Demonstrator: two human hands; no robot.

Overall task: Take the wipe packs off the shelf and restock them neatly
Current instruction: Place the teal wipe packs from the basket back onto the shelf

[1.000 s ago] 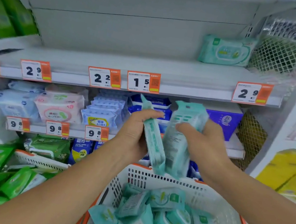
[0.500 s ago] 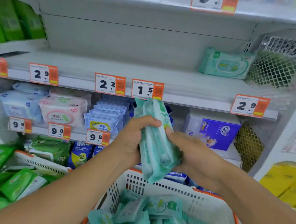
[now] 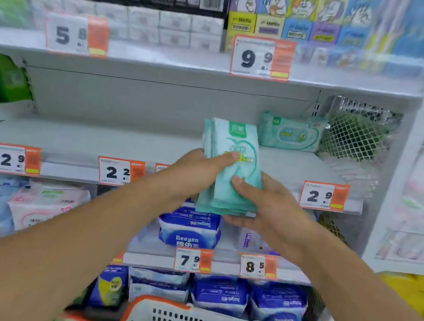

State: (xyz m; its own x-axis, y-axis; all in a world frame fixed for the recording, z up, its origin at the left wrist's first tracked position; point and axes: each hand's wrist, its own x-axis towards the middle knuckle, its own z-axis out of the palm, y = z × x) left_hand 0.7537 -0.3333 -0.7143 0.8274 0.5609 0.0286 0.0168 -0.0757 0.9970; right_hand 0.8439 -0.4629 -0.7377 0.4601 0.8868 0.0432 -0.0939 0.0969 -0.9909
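— Where are the mint-green soft plastic wipe packs (image 3: 231, 169) held?
— Upright, they are gripped between the left hand (image 3: 194, 176) and the right hand (image 3: 266, 210), fingers curled around them, before the grey metal shelf (image 3: 124, 143).

A wide grey shelf (image 3: 124, 146) lies open across its left and middle, leaving room to reach in. One teal wipe pack (image 3: 289, 132) stands at its back right, just beside a mesh side panel (image 3: 353, 135). Another shelf board (image 3: 165, 61) closes in overhead.
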